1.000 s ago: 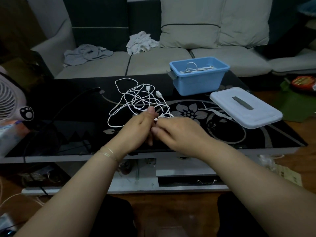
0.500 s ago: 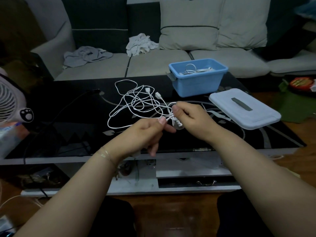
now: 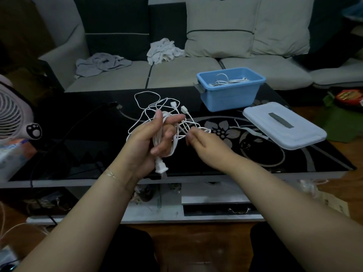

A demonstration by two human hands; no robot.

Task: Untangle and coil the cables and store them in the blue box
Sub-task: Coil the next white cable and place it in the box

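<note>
White cable (image 3: 167,138) looped round left hand (image 3: 149,142) grip, plug (image 3: 161,169) below.

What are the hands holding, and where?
The left hand has white cable looped round its fingers, plug dangling. The right hand pinches a loose strand.

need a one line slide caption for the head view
Left hand holds white cable loops while right hand pinches a strand, open blue plastic box behind.

Black glass table (image 3: 82,154) bears blue box (image 3: 231,95), white lid (image 3: 284,128), cables (image 3: 155,107).
</note>
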